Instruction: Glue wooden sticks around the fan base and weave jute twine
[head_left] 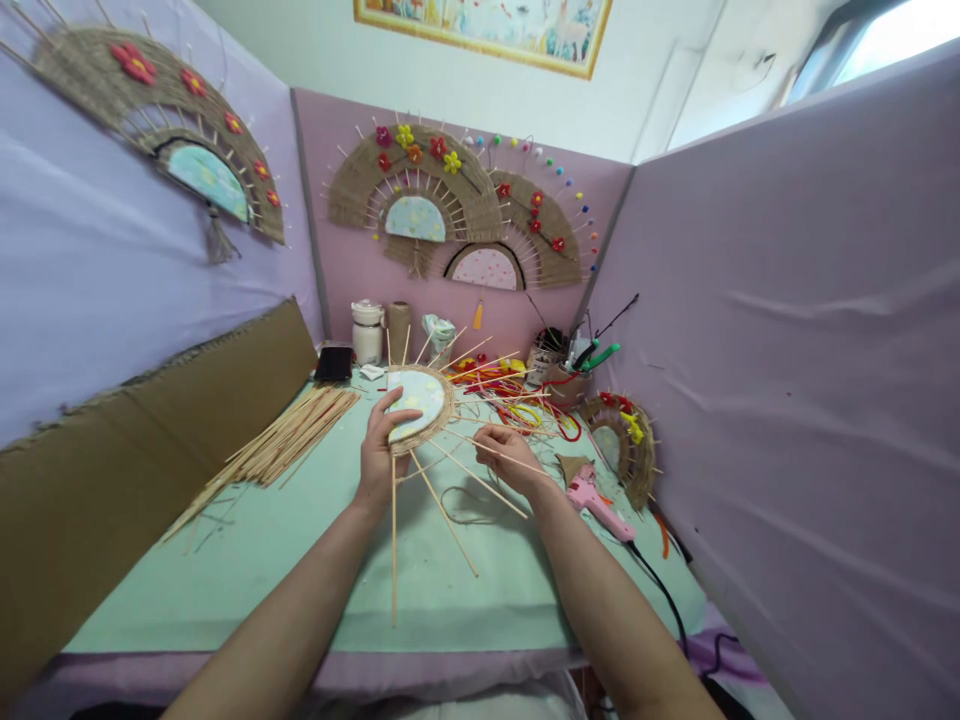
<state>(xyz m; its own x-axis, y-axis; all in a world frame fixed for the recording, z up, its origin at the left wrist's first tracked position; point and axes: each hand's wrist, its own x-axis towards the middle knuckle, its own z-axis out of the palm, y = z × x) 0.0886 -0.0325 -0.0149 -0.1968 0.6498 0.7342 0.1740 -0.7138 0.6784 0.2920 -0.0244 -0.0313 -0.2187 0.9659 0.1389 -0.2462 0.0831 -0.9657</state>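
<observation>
My left hand [385, 440] grips a half-round fan frame [424, 395], thumb and fingers over its pale floral centre. Twine is wound along the curved rim, and thin wooden sticks [450, 515] fan outward from it. My right hand [504, 456] is to the right of the frame, among the sticks, its fingers pinched together. A thin strand of twine [429, 466] runs from the frame's lower edge toward these fingers; the pinch itself is partly hidden. Below, a loose loop of the same twine [469, 520] lies on the green tabletop [300, 590].
Loose sticks [281, 435] lie left beside a cardboard sheet [165, 400]. A pink glue gun [600, 505] with a black cable rests at right, near a small fan [626, 445]. Behind are colourful cords [517, 395], a tool holder [566, 385], a white jar [367, 332] and a twine spool [399, 333].
</observation>
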